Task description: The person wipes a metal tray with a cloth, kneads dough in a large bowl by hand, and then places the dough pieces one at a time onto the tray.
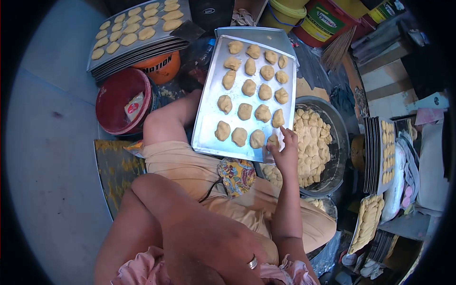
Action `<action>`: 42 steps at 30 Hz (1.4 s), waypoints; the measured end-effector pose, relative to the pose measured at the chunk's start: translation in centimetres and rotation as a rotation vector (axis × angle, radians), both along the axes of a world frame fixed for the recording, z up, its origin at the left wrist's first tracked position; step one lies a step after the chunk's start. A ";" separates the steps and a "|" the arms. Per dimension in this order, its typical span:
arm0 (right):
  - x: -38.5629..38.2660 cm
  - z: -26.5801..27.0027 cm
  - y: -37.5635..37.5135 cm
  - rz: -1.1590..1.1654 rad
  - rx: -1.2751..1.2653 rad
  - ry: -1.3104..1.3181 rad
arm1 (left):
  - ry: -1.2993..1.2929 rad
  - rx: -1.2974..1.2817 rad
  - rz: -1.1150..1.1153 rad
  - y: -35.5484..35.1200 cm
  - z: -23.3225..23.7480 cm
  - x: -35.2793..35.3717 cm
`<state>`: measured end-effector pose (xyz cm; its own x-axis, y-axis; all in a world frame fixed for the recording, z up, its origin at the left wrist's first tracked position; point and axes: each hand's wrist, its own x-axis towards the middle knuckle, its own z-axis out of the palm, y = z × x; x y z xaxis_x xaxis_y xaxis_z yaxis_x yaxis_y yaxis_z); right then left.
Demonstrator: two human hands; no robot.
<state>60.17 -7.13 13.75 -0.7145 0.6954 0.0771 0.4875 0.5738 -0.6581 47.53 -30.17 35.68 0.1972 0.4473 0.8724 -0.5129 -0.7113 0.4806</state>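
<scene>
Touching dough piece, right hand half spread

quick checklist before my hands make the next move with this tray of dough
1. Right hand at the near-right corner dough piece: ok, it reaches it.
2. Firm grip on that piece: cannot tell, the fingers partly cover it.
3. Room for another row at the near edge of the tray: not ok, the nearest row already sits close to it.
4. Dough supply in the grey basin: ok, plenty there.
5. Left hand clear of the tray: ok, it is near the camera.
6. Left hand free of jewellery: not ok, it wears a ring.
</scene>
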 end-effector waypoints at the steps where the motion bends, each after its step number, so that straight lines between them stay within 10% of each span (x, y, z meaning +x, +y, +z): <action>1: -0.4 0.5 -0.1 0.006 0.047 0.035 | 0.039 0.051 0.031 0.0 -0.1 -0.5; 12: -10.4 4.8 -1.7 0.187 0.198 0.197 | 0.450 -0.136 -0.099 -1.6 -1.1 -5.8; 16: -15.0 4.4 -2.8 0.271 0.213 0.181 | -0.053 0.110 0.199 -0.6 -0.4 -7.4; 21: -19.2 4.7 -1.8 0.263 0.196 0.139 | 0.370 -0.216 0.201 -1.9 -2.9 -15.0; 28: -24.3 4.2 2.3 0.335 0.285 0.034 | 0.169 -1.510 0.674 6.0 -25.0 -33.5; 31: -26.2 3.5 4.3 0.370 0.387 -0.003 | 0.502 -1.608 0.971 10.1 -33.0 -36.9; 34: -27.2 2.7 4.5 0.388 0.339 -0.065 | 0.249 -1.487 1.242 16.7 -41.7 -39.6; 42: -27.7 2.5 4.0 0.441 0.225 -0.139 | 0.497 -1.367 1.454 25.9 -49.5 -40.5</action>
<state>32.43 -3.15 16.27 -0.9503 0.3025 0.0733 0.2411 0.8645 -0.4411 6.99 -4.30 -13.81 -0.7645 0.6374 -0.0963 0.2907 0.4741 0.8311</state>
